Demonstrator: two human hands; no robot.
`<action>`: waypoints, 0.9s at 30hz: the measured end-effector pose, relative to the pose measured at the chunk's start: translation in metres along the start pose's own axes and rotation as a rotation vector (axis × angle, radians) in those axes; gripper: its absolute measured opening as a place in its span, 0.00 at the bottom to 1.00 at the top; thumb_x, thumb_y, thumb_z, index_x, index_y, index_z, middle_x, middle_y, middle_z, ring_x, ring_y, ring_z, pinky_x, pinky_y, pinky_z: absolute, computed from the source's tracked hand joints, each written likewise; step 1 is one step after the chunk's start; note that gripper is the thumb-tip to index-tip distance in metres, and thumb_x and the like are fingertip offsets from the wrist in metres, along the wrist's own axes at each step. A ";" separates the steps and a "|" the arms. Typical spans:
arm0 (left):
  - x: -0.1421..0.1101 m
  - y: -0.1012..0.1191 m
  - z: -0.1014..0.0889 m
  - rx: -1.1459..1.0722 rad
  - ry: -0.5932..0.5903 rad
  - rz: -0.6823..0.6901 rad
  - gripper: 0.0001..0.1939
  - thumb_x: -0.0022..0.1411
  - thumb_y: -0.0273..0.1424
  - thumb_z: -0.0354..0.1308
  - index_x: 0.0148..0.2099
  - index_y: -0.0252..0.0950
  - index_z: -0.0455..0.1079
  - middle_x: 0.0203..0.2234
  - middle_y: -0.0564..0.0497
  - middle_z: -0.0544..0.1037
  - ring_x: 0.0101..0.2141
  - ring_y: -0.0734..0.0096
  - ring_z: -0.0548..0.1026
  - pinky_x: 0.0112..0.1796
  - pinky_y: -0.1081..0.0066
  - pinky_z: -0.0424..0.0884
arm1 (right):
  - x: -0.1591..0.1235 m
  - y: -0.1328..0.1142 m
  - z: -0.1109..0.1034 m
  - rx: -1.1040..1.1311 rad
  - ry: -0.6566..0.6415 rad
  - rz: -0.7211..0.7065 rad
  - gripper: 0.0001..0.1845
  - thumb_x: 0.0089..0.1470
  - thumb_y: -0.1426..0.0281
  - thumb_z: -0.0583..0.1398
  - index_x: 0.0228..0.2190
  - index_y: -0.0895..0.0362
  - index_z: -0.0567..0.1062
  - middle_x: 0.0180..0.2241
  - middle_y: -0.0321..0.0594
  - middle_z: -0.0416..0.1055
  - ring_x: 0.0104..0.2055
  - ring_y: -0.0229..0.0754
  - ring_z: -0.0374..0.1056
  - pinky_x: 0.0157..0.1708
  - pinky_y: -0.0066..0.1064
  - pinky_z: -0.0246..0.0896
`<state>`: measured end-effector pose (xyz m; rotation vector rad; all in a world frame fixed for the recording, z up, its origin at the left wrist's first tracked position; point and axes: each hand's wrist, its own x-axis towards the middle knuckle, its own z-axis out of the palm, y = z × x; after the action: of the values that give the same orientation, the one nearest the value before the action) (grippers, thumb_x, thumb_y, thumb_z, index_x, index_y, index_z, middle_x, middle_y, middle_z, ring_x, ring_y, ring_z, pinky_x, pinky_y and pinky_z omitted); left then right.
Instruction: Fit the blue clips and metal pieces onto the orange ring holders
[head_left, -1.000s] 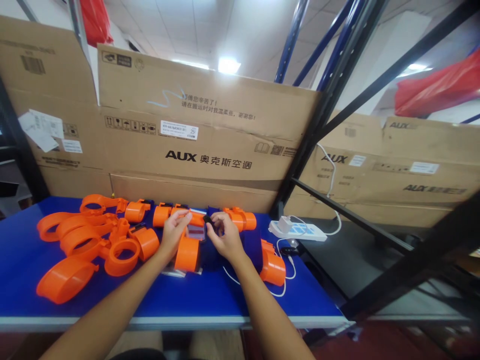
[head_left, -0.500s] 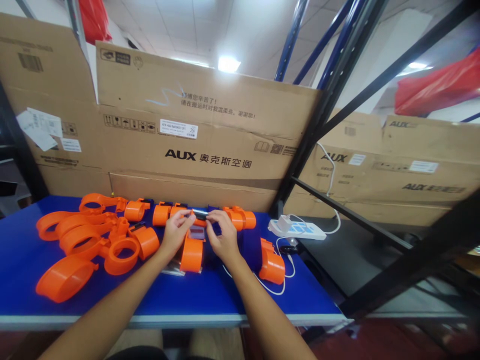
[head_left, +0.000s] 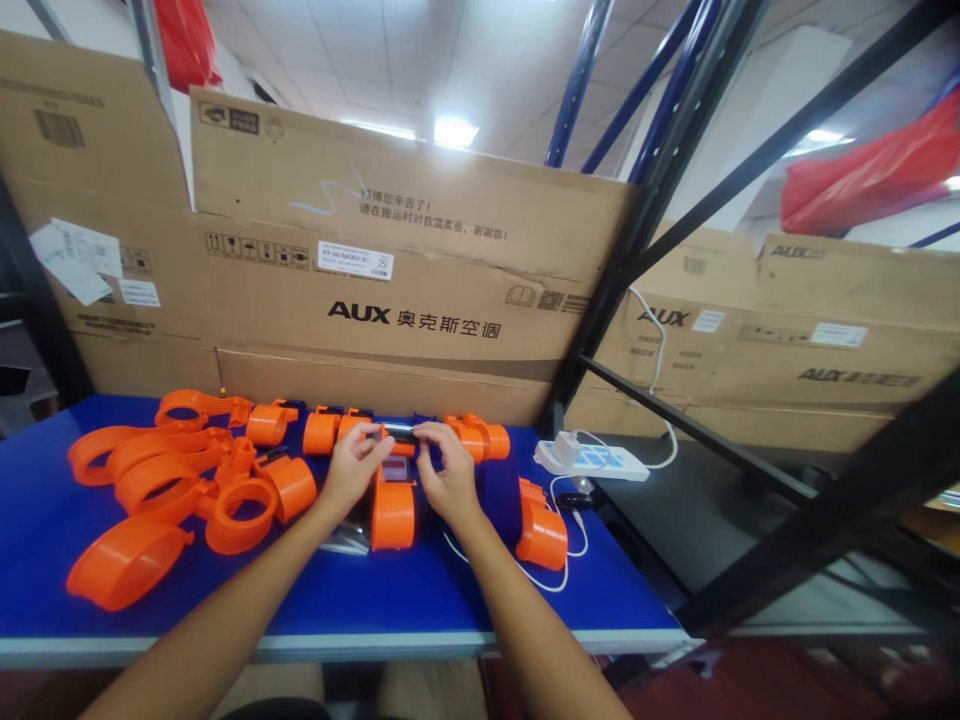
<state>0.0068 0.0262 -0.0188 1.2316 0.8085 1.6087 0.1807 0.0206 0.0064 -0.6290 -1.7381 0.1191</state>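
My left hand (head_left: 352,468) and my right hand (head_left: 448,470) meet over the middle of the blue table (head_left: 420,590). Both pinch the top of an orange cuff-shaped part (head_left: 393,510) that carries a small dark piece between my fingertips. Each hand has its fingers closed on that part, the left on its left side, the right on its right. A thin flat clear packet (head_left: 346,540) lies under the part.
Several orange ring and cuff parts (head_left: 172,490) lie at the left, more (head_left: 480,438) along the back, one (head_left: 543,530) at the right. A white power strip (head_left: 592,460) with cables sits at the table's right end. Large cardboard boxes (head_left: 390,290) stand behind; a black rack frame (head_left: 675,260) crosses the right.
The orange part has shifted slightly right and now stands more upright between my hands. My right hand's fingers have moved up from a dark piece to the part's top.
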 end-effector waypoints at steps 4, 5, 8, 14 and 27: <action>0.000 -0.001 0.000 0.017 -0.034 0.016 0.23 0.54 0.44 0.70 0.45 0.37 0.68 0.19 0.56 0.75 0.18 0.74 0.69 0.24 0.74 0.63 | -0.001 0.001 0.000 -0.012 0.003 0.027 0.11 0.62 0.75 0.56 0.42 0.52 0.75 0.44 0.44 0.77 0.48 0.46 0.74 0.50 0.42 0.70; -0.001 -0.001 0.000 0.021 -0.041 0.024 0.23 0.54 0.43 0.69 0.46 0.37 0.68 0.19 0.56 0.75 0.18 0.74 0.69 0.24 0.74 0.63 | -0.001 0.001 0.000 -0.012 0.003 0.030 0.11 0.63 0.75 0.56 0.42 0.52 0.76 0.43 0.44 0.77 0.48 0.46 0.73 0.50 0.42 0.70; 0.000 -0.001 -0.001 0.029 -0.053 0.039 0.23 0.55 0.43 0.69 0.47 0.37 0.68 0.20 0.57 0.74 0.18 0.75 0.69 0.24 0.74 0.64 | -0.001 0.001 0.000 -0.007 0.011 0.025 0.10 0.63 0.75 0.56 0.41 0.53 0.76 0.43 0.44 0.77 0.48 0.46 0.73 0.50 0.42 0.69; -0.001 -0.002 -0.001 0.001 -0.062 0.002 0.25 0.54 0.44 0.69 0.47 0.37 0.67 0.22 0.56 0.76 0.17 0.75 0.69 0.23 0.73 0.68 | -0.001 -0.001 0.001 -0.052 0.057 0.085 0.06 0.62 0.73 0.58 0.38 0.54 0.75 0.40 0.44 0.75 0.44 0.45 0.72 0.44 0.39 0.69; -0.001 0.004 0.001 -0.018 -0.035 -0.027 0.27 0.49 0.43 0.73 0.47 0.37 0.70 0.20 0.55 0.76 0.17 0.73 0.70 0.23 0.73 0.67 | -0.006 0.010 0.006 0.061 0.010 0.244 0.08 0.62 0.66 0.59 0.41 0.55 0.75 0.38 0.42 0.77 0.38 0.44 0.74 0.41 0.36 0.71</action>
<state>0.0069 0.0237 -0.0156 1.2275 0.7845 1.5652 0.1791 0.0278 -0.0048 -0.7932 -1.6371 0.3372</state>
